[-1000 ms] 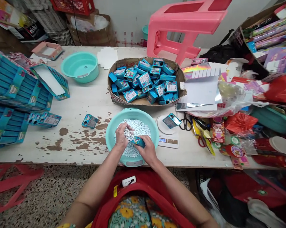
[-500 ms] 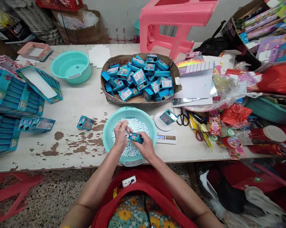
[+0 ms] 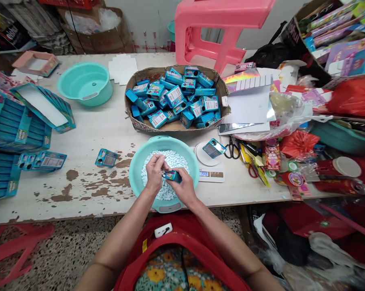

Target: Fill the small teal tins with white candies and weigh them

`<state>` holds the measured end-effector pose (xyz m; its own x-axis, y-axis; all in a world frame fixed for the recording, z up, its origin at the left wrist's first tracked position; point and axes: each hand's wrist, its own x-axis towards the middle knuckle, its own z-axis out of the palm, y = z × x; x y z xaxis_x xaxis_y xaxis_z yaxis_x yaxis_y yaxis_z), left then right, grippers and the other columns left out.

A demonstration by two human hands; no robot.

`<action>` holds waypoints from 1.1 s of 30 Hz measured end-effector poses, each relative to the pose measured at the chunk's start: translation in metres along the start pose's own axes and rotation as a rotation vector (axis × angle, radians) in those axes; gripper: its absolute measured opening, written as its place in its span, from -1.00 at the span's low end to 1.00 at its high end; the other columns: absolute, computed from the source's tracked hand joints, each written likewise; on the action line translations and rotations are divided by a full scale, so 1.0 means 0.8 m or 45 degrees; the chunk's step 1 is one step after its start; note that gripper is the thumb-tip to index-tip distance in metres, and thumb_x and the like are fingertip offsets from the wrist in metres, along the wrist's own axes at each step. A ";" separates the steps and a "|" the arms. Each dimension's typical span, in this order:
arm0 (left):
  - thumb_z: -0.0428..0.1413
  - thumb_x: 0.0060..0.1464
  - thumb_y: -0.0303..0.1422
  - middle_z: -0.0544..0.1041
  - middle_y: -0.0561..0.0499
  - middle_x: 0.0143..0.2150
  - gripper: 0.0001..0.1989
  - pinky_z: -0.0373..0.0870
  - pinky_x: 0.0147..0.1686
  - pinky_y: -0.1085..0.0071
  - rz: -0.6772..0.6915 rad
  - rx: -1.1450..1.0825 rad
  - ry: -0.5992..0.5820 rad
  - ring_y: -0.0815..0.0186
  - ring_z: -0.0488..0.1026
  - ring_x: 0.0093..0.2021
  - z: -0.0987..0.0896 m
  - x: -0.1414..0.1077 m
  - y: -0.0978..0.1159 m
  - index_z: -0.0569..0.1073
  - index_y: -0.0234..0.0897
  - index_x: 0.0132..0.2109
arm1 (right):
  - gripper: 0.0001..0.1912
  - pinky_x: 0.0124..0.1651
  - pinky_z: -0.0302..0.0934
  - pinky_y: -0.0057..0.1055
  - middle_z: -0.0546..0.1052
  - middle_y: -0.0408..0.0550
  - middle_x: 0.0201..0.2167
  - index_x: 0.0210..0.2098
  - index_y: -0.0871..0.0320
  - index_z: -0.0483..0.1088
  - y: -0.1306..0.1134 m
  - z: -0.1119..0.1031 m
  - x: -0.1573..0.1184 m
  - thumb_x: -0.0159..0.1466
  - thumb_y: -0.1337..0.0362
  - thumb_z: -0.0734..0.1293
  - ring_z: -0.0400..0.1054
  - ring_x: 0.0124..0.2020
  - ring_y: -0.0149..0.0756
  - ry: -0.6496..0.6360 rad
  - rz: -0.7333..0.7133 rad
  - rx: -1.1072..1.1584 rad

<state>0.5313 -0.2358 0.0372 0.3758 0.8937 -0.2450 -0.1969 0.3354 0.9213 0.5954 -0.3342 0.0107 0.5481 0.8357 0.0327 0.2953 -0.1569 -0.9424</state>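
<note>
As our right fingers (image 3: 182,173) grip a blue oblong carton (image 3: 170,175), left fingers (image 3: 158,162) at ten o'clock, hold unclear, tilting could spill white pellets (image 3: 178,158).

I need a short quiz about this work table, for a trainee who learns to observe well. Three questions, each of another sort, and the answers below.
1. Which hand grips the body of the small blue box?
2. True or false: beyond the basin of white pellets, a cardboard tray holds many blue boxes.
3. Fill the gap: another blue box rests on the round plate of the ____.

Key:
1. the right hand
2. true
3. scale
</note>
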 end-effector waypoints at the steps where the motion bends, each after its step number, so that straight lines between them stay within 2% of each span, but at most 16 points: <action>1: 0.09 0.05 -0.21 0.31 0.16 -0.65 -0.81 0.26 -0.52 0.48 -0.005 0.004 -0.025 0.40 0.37 -0.61 -0.002 0.000 0.001 0.35 -0.26 -0.33 | -0.68 -0.07 0.21 -0.30 0.45 -0.09 -0.22 -0.15 0.08 0.37 0.001 0.002 0.001 0.08 0.32 0.40 0.34 -0.15 -0.21 -0.003 0.014 0.017; 3: 0.07 0.06 -0.20 0.32 0.14 -0.63 -0.80 0.31 -0.47 0.45 0.035 0.026 -0.017 0.38 0.39 -0.57 -0.011 0.005 0.005 0.35 -0.26 -0.31 | -0.69 -0.06 0.22 -0.30 0.45 -0.10 -0.23 -0.16 0.08 0.38 0.002 0.002 0.001 0.09 0.30 0.41 0.34 -0.15 -0.22 -0.018 0.049 0.072; 5: 0.03 0.08 -0.16 0.32 0.13 -0.59 -0.77 0.36 -0.38 0.40 0.101 0.120 0.071 0.34 0.41 -0.51 -0.029 0.015 0.004 0.35 -0.24 -0.27 | -0.70 -0.06 0.23 -0.29 0.45 -0.10 -0.23 -0.17 0.08 0.38 0.003 -0.003 -0.002 0.08 0.27 0.41 0.35 -0.16 -0.22 -0.020 0.071 0.143; 7: -0.01 0.09 -0.12 0.37 0.08 -0.52 -0.73 0.37 -0.30 0.33 0.112 0.422 0.135 0.30 0.43 -0.43 -0.053 0.026 -0.005 0.36 -0.23 -0.26 | -0.68 -0.04 0.24 -0.27 0.45 -0.09 -0.20 -0.16 0.08 0.38 0.007 -0.013 -0.005 0.08 0.24 0.42 0.35 -0.13 -0.21 -0.008 0.059 0.221; 8: -0.01 0.08 -0.10 0.41 0.04 -0.45 -0.72 0.37 -0.24 0.29 0.088 0.667 0.106 0.25 0.43 -0.35 -0.065 0.029 -0.013 0.37 -0.23 -0.26 | -0.66 -0.02 0.25 -0.26 0.45 -0.08 -0.18 -0.14 0.08 0.37 0.011 -0.018 -0.006 0.08 0.24 0.43 0.35 -0.11 -0.20 0.006 0.044 0.257; 10: 0.03 0.04 -0.08 0.46 -0.09 -0.26 -0.68 0.31 -0.13 0.17 0.024 1.252 -0.043 0.11 0.40 -0.15 -0.080 0.026 -0.037 0.41 -0.23 -0.21 | -0.63 0.02 0.24 -0.24 0.44 -0.05 -0.15 -0.12 0.08 0.36 0.020 -0.026 -0.007 0.09 0.23 0.43 0.34 -0.07 -0.20 0.060 0.014 0.291; 12: 0.06 -0.01 -0.03 0.41 -0.20 -0.06 -0.56 0.25 -0.07 0.03 -0.022 1.742 -0.238 -0.05 0.28 0.01 -0.081 0.009 -0.066 0.42 -0.20 -0.07 | -0.65 0.02 0.24 -0.22 0.43 -0.05 -0.16 -0.12 0.08 0.36 0.034 -0.030 -0.006 0.10 0.23 0.42 0.34 -0.08 -0.20 0.158 -0.001 0.258; 14: 0.04 -0.03 0.04 0.33 -0.24 0.05 -0.44 0.23 -0.09 -0.05 -0.037 2.008 -0.412 -0.15 0.20 0.08 -0.069 -0.016 -0.092 0.35 -0.15 0.07 | -0.67 0.03 0.24 -0.22 0.41 -0.05 -0.18 -0.13 0.09 0.35 0.047 -0.029 -0.003 0.12 0.24 0.41 0.33 -0.09 -0.22 0.278 -0.014 0.197; 17: 0.01 0.01 0.03 0.30 -0.27 0.06 -0.40 0.27 -0.13 0.02 -0.028 2.135 -0.618 -0.15 0.21 0.08 -0.043 -0.046 -0.113 0.29 -0.17 0.13 | -0.67 0.06 0.21 -0.22 0.40 -0.04 -0.16 -0.12 0.11 0.34 0.058 -0.025 0.000 0.12 0.26 0.41 0.32 -0.08 -0.23 0.390 -0.028 0.154; 20: 0.00 0.06 -0.12 0.36 -0.24 -0.02 -0.51 0.32 -0.19 0.19 -0.059 2.084 -0.745 -0.01 0.35 -0.04 -0.032 -0.050 -0.116 0.30 -0.21 0.11 | -0.65 0.04 0.23 -0.22 0.40 -0.04 -0.17 -0.11 0.12 0.33 0.053 -0.025 -0.001 0.13 0.23 0.40 0.33 -0.09 -0.23 0.400 0.026 0.215; 23: 0.04 0.01 -0.30 0.46 -0.12 -0.17 -0.65 0.31 -0.24 0.30 -0.119 1.877 -0.809 0.12 0.44 -0.19 -0.041 -0.037 -0.110 0.39 -0.19 -0.01 | -0.61 -0.01 0.26 -0.25 0.41 -0.03 -0.15 -0.08 0.12 0.30 0.042 -0.029 -0.001 0.13 0.20 0.40 0.34 -0.10 -0.23 0.378 0.078 0.297; 24: 0.06 -0.03 -0.33 0.48 -0.09 -0.24 -0.70 0.31 -0.27 0.33 -0.151 1.777 -0.766 0.15 0.45 -0.23 -0.046 -0.031 -0.107 0.42 -0.21 -0.09 | -0.62 -0.01 0.27 -0.26 0.41 -0.03 -0.15 -0.09 0.11 0.30 0.039 -0.031 0.000 0.13 0.21 0.41 0.34 -0.10 -0.23 0.353 0.078 0.291; 26: 0.10 -0.09 -0.36 0.47 -0.02 -0.39 -0.81 0.30 -0.36 0.39 -0.264 1.480 -0.586 0.21 0.44 -0.35 -0.056 -0.020 -0.098 0.44 -0.25 -0.25 | -0.65 -0.02 0.26 -0.27 0.42 -0.05 -0.17 -0.12 0.10 0.33 0.037 -0.034 0.003 0.12 0.22 0.41 0.35 -0.11 -0.23 0.281 0.063 0.225; 28: 0.13 -0.12 -0.32 0.41 0.05 -0.53 -0.86 0.24 -0.53 0.46 -0.430 1.056 -0.376 0.32 0.37 -0.52 -0.061 -0.012 -0.082 0.40 -0.26 -0.35 | -0.68 -0.02 0.24 -0.27 0.43 -0.06 -0.20 -0.15 0.10 0.36 0.039 -0.037 0.007 0.11 0.24 0.41 0.34 -0.12 -0.22 0.213 0.042 0.135; 30: 0.15 -0.12 -0.29 0.35 0.12 -0.59 -0.83 0.11 -0.68 0.54 -0.534 0.613 -0.235 0.42 0.25 -0.64 -0.059 -0.006 -0.059 0.36 -0.25 -0.37 | -0.70 -0.03 0.23 -0.27 0.43 -0.07 -0.22 -0.16 0.09 0.37 0.042 -0.038 0.008 0.11 0.26 0.41 0.34 -0.13 -0.22 0.159 0.015 0.055; 33: 0.18 -0.13 -0.30 0.35 0.14 -0.56 -0.80 0.02 -0.75 0.60 -0.436 0.139 -0.150 0.47 0.23 -0.66 -0.043 0.002 -0.025 0.32 -0.23 -0.35 | -0.71 -0.05 0.22 -0.26 0.44 -0.07 -0.22 -0.16 0.09 0.37 0.043 -0.035 0.004 0.11 0.29 0.41 0.33 -0.13 -0.20 0.073 -0.004 -0.021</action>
<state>0.5049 -0.2312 0.0079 0.5057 0.6929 -0.5140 0.0536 0.5694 0.8203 0.6289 -0.3516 -0.0124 0.5907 0.8050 0.0551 0.3096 -0.1630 -0.9368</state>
